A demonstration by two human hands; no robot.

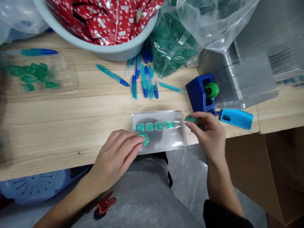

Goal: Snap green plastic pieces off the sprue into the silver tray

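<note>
Currently, at lower centre, I see the left hand (pixel 117 150) with its fingertips closed on a glossy, see-through green piece (pixel 146 140), angular in outline, at the tray's left part. Right of centre, the right hand (pixel 211 134) pinches darker green pieces (pixel 191 119). Mid-frame, in the clear tray (pixel 168 141), I make out four shiny teal squares (pixel 149 127) in a row, their edges framing flatter middles. Farther up lie blue-and-teal sticks (pixel 148 83), near a clear bag (pixel 173 47) filled with green.

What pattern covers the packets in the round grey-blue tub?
Red packets with white spots, in the head view.
</note>
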